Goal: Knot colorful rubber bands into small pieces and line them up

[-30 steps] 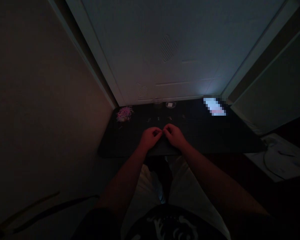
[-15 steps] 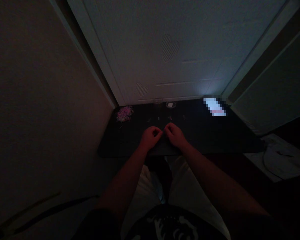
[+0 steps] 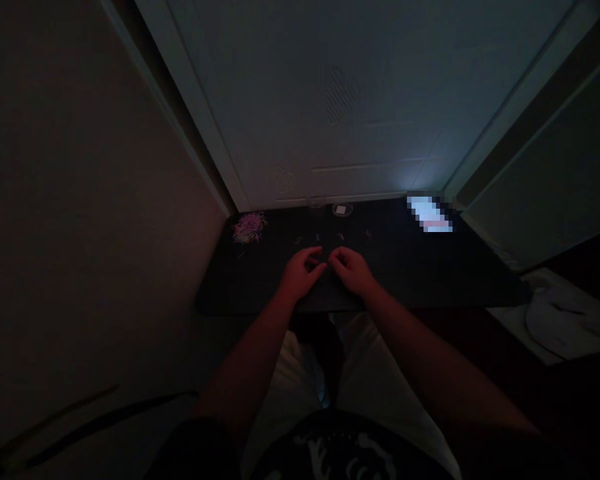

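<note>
Dim light; bearings from between the hands, twelve being the far edge of the dark tabletop (image 3: 430, 273). Left hand (image 3: 298, 275) hovered near the table's front edge, thumb and forefinger parted, nothing visible between them. Right hand (image 3: 351, 272) just beside it, fingertips drawn together; could not tell whether a small piece was pinched there.

Main stock: one heap (image 3: 250, 228) of thin pinkish and pale pieces at ten o'clock, far left corner, too tangled to count. One stray piece (image 3: 241, 254) near it, toward nine.

Progress, by my reading: partway. Four small clusters (image 3: 340, 237) lay apart in a row beyond the fingers, from between ten and eleven round to nearly two; pieces in each too small to count. Most of the material sat unsorted in the heap.

Other items: one see-through container (image 3: 316, 205) at twelve, against the white panel (image 3: 380, 87); one round shallow dish (image 3: 342, 210) just past twelve, a single white square (image 3: 340, 209) in it; one lit device (image 3: 430, 213), pixelated, at two. Two hands in all.
</note>
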Demonstrator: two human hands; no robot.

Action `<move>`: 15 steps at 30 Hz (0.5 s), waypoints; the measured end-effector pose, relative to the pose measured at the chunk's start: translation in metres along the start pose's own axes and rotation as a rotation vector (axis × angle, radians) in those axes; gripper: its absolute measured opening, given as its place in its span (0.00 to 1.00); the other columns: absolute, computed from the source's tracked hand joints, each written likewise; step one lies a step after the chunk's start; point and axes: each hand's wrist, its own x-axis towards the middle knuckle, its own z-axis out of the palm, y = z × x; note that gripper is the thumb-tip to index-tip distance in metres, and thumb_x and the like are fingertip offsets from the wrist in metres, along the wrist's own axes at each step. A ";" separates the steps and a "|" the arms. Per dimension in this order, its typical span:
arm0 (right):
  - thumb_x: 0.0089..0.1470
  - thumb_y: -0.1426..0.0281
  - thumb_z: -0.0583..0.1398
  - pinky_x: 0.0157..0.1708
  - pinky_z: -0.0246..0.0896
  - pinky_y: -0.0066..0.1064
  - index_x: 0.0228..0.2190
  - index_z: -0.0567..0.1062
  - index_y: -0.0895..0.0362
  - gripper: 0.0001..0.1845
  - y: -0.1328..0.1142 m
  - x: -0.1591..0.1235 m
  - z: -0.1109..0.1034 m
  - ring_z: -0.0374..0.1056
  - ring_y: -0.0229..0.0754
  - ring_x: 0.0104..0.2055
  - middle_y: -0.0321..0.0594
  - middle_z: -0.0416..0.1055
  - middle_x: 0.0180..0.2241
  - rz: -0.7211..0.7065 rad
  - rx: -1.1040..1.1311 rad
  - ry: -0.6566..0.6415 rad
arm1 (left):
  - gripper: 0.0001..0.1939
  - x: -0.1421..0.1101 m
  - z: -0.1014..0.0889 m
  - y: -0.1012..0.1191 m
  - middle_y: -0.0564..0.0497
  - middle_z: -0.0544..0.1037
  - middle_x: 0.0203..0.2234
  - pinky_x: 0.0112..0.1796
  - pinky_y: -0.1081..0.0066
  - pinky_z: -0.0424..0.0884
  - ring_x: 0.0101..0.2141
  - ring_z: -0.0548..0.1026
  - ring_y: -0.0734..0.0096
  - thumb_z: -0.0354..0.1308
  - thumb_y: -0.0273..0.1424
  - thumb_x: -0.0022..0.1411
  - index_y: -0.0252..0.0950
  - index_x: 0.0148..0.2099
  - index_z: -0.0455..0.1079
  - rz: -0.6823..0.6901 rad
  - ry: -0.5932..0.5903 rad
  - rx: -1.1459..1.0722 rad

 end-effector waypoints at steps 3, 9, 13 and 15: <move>0.49 0.63 0.56 0.24 0.53 0.27 0.26 0.68 0.56 0.09 0.001 0.000 0.000 0.59 0.35 0.24 0.33 0.64 0.22 -0.009 -0.012 -0.016 | 0.14 0.000 0.000 -0.001 0.48 0.77 0.39 0.36 0.70 0.70 0.36 0.74 0.70 0.57 0.34 0.56 0.37 0.44 0.70 -0.013 -0.066 0.034; 0.49 0.65 0.56 0.25 0.53 0.28 0.25 0.69 0.57 0.08 -0.001 0.000 -0.001 0.60 0.35 0.24 0.33 0.64 0.21 -0.026 -0.066 -0.021 | 0.10 0.001 -0.001 -0.001 0.50 0.78 0.32 0.35 0.72 0.70 0.33 0.74 0.72 0.56 0.35 0.56 0.36 0.39 0.72 -0.023 -0.044 0.031; 0.48 0.66 0.56 0.25 0.54 0.28 0.26 0.69 0.57 0.07 -0.001 0.000 -0.001 0.60 0.35 0.24 0.33 0.65 0.22 -0.029 -0.071 -0.026 | 0.11 -0.001 -0.001 0.001 0.51 0.78 0.31 0.33 0.73 0.69 0.31 0.74 0.73 0.57 0.37 0.55 0.36 0.37 0.72 -0.015 -0.073 0.046; 0.49 0.66 0.56 0.25 0.54 0.28 0.26 0.68 0.56 0.07 -0.002 0.000 -0.001 0.60 0.35 0.24 0.33 0.65 0.22 -0.029 -0.085 -0.021 | 0.11 -0.001 -0.001 0.002 0.52 0.77 0.30 0.32 0.73 0.68 0.30 0.73 0.73 0.56 0.37 0.55 0.36 0.36 0.72 -0.015 -0.073 0.066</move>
